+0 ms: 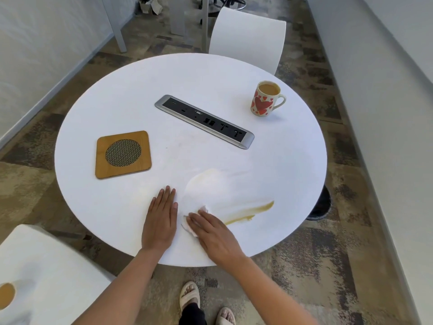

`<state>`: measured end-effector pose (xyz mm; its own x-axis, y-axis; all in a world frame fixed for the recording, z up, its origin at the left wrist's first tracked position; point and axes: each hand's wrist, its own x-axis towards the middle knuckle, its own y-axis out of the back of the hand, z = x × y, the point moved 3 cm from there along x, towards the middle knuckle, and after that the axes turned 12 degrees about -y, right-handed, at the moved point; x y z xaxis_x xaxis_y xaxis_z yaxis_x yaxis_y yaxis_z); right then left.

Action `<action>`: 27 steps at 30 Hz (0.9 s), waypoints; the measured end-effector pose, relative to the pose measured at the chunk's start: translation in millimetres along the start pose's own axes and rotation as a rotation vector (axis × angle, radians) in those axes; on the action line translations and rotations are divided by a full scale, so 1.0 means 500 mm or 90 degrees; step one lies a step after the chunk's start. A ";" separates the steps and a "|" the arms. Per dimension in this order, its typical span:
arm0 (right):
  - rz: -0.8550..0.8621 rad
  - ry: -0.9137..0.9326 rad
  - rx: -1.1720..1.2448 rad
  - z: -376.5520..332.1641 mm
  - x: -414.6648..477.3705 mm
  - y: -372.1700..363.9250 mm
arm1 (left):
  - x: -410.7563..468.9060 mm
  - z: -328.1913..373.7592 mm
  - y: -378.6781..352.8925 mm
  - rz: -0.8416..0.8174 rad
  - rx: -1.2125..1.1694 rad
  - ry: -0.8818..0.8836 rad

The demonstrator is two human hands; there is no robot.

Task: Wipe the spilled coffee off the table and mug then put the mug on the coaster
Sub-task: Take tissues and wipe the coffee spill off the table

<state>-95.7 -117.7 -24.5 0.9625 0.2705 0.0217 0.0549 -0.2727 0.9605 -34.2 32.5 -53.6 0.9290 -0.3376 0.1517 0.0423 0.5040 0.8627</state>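
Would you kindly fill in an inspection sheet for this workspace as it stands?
Surface: round white table, coffee streaks near the front edge.
Job's things: heart-patterned mug, full, far right, off the wooden coaster; white tissue under the right hand.
Clutter: built-in socket strip at centre.
Grips: left hand flat on table; right hand presses tissue with straight fingers.
Cables: nothing seen.
Surroundings: white chair behind table, patterned carpet.

Left hand flat, palm down; right hand flat

Red hearts are dotting the cream mug; dark mesh is patterning the tan coaster; brown coffee is streaking the white table.
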 end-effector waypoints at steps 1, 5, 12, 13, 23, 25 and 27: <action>-0.005 0.018 -0.018 0.018 -0.006 0.005 | 0.000 0.000 0.001 0.001 0.000 -0.001; 0.027 -0.045 -0.029 0.121 -0.022 0.024 | -0.001 0.000 0.003 0.005 -0.001 -0.003; 0.094 -0.405 0.016 0.348 -0.104 0.073 | -0.001 0.002 0.004 -0.002 0.009 -0.005; 0.100 -0.429 0.013 0.339 -0.105 0.071 | -0.001 0.003 0.003 -0.002 0.011 -0.006; 0.088 -0.295 0.197 -0.087 -0.072 -0.038 | -0.001 -0.004 0.000 -0.003 -0.036 -0.001; 0.013 -0.326 0.405 -0.118 -0.048 -0.022 | 0.000 -0.006 0.006 0.024 -0.125 0.037; -0.024 -0.470 0.732 -0.097 -0.023 0.005 | 0.000 -0.004 0.024 0.092 -0.261 0.109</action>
<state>-119.5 -76.8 -8.8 0.8525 -0.1578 -0.4983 -0.0771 -0.9809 0.1787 -33.1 40.1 -44.4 0.9818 -0.1222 0.1450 0.0177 0.8203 0.5717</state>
